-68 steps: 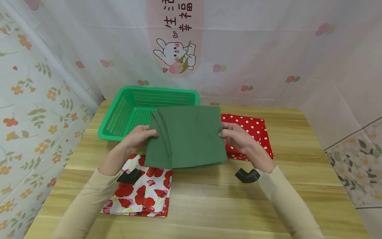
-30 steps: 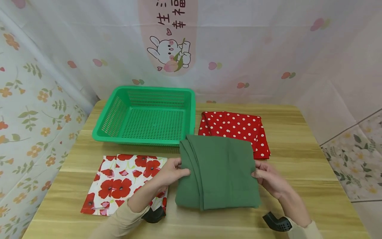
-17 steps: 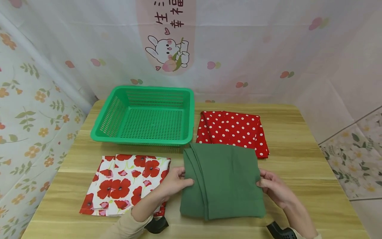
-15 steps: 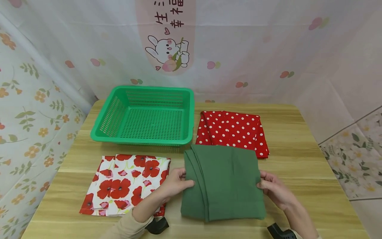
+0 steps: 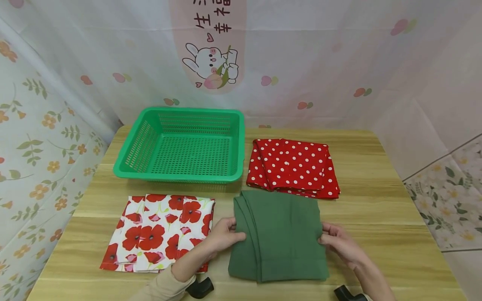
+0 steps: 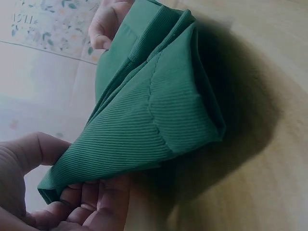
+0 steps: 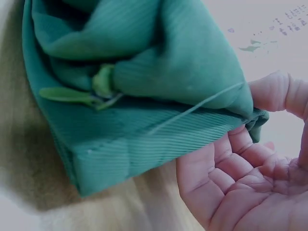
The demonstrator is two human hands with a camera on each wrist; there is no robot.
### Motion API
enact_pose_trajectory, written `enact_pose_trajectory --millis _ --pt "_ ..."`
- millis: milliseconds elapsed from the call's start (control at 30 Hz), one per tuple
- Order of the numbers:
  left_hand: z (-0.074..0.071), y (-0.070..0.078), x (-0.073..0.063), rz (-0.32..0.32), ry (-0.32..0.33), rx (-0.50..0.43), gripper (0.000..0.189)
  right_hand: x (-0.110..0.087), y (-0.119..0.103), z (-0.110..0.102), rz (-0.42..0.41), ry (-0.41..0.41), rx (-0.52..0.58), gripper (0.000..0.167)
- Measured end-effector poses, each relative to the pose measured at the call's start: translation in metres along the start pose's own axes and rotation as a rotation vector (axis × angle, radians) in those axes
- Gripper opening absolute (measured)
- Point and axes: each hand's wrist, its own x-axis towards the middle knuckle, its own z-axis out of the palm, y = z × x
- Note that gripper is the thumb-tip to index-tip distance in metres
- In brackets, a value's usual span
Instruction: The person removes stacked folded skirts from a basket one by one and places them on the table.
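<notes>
A folded dark green cloth point(image 5: 286, 238) lies between my hands, low over the front middle of the table. My left hand point(image 5: 224, 235) pinches its left edge, thumb on top and fingers beneath. At the opposite edge my right hand point(image 5: 339, 242) pinches the cloth the same way. The left wrist view shows fine ribbing and a stitched seam on the green cloth point(image 6: 139, 106). In the right wrist view, a light green strap end point(image 7: 67, 95) and a loose thread show among the folds. The shadow under the cloth suggests its near part is slightly raised.
A green plastic basket point(image 5: 178, 179) stands at the back left, nothing inside it. Right of it lies a folded red cloth with white dots point(image 5: 295, 165). A folded white cloth with red poppies point(image 5: 158, 234) lies left of my left hand. Everything rests on a wooden table point(image 5: 376, 200).
Both hands have brought the green cloth from in front of the basket toward the right and nearer to me, then lower. The basket and the dotted cloth are now uncovered.
</notes>
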Motion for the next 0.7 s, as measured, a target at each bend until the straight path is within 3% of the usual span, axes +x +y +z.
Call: enact_pose_trajectory --millis 367,533,700 --pt "0.002 -0.011 -0.002 -0.022 0.046 0.065 0.028 0.000 0.007 -0.001 0.071 0.031 -0.031 0.014" --pt "0.002 -0.019 -0.005 -0.047 0.072 0.071 0.030 0.000 0.007 0.001 0.136 0.126 -0.144 0.007" --pt "0.001 -0.021 -0.010 -0.075 0.071 0.021 0.040 0.000 0.007 0.005 0.189 0.237 -0.321 0.022"
